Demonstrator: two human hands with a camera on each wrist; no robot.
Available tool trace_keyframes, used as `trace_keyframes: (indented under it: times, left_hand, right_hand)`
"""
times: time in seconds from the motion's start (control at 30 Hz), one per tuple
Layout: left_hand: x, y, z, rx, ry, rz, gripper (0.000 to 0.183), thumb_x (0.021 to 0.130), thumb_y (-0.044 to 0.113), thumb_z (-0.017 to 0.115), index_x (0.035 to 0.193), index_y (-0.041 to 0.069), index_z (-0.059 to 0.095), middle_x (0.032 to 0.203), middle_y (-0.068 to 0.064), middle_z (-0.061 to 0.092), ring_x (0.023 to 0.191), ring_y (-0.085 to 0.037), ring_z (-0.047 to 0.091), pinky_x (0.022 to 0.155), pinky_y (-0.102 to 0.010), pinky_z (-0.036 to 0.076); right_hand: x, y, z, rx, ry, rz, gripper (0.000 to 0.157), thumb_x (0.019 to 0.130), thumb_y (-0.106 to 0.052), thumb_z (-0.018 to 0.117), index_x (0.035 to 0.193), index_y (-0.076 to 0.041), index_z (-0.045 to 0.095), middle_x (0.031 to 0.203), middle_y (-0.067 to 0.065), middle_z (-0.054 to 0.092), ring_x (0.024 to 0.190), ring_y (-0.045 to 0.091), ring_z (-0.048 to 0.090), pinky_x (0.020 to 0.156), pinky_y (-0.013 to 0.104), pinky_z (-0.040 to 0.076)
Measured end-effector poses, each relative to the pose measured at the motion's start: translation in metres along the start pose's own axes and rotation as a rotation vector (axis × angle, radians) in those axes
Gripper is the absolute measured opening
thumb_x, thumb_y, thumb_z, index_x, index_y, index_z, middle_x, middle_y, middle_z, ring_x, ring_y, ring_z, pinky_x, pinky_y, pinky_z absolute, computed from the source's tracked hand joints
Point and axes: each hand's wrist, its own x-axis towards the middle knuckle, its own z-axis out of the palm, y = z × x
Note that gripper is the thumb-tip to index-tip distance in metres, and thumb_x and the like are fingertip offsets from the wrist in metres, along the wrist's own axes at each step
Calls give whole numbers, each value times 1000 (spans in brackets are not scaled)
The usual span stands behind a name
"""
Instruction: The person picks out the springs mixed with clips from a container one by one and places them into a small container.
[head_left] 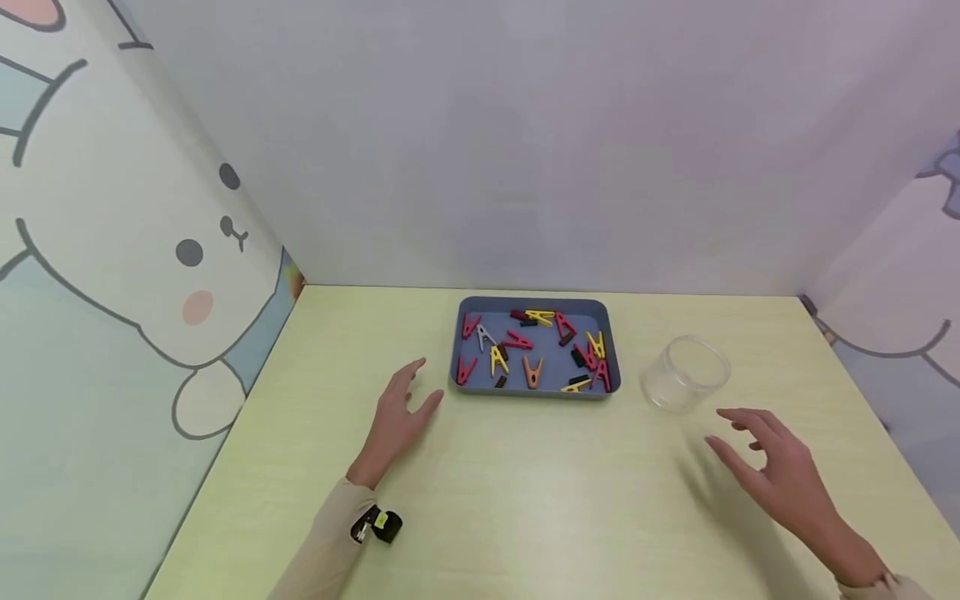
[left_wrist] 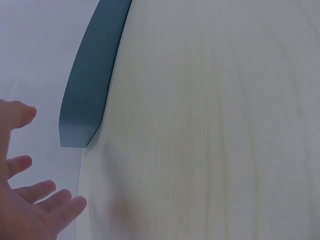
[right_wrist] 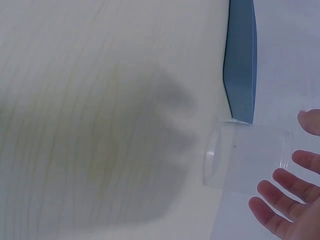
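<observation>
A shallow blue-grey tray [head_left: 534, 393] lies on the table, holding several small spring clips in red, yellow, orange and grey, along with a few dark pieces. Just left of the tray, my left hand [head_left: 395, 425] hovers with relaxed, spread fingers, touching nothing. To the tray's right stands a clear, round plastic container [head_left: 678, 383], upright and with an open top. My right hand [head_left: 780, 471] is in the air near that container, fingers loosely extended and apart from it. The right wrist view shows the container [right_wrist: 250, 155] beyond the fingers [right_wrist: 285, 200].
The pale wooden table [head_left: 540, 500] meets a plain light wall [head_left: 517, 167] at its back edge. Cartoon-printed panels [head_left: 135, 208] flank it on the left and right. A black device [head_left: 386, 525] is strapped on the left wrist.
</observation>
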Motion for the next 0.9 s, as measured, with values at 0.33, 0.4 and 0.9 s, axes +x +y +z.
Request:
trace_keyframes:
  times: [0.33, 0.4, 0.9]
  left_hand:
    - [12, 3, 6, -199, 31, -64, 55, 90, 31, 66, 137, 10, 47, 137, -8, 47, 121, -30, 50, 90, -43, 52]
    - [14, 2, 8, -229, 33, -73, 54, 90, 30, 66, 137, 9, 48, 136, -8, 48, 121, -30, 51, 90, -42, 52]
    - [26, 1, 16, -287, 44, -108, 48, 90, 27, 66, 133, 10, 52, 131, -13, 53, 114, -25, 57, 89, -42, 52]
  right_hand:
    - [15, -19, 6, 41, -4, -25, 42, 68, -3, 82, 107, -8, 67, 100, -6, 59, 89, 0, 52, 64, 5, 45]
    - [18, -22, 7, 51, -1, -38, 44, 67, -2, 82, 107, -9, 67, 100, -7, 59, 89, 0, 52, 63, 7, 45]
    - [37, -35, 22, 40, -51, -67, 39, 71, -5, 81, 106, -12, 66, 99, -2, 62, 84, 8, 55, 59, 9, 46]
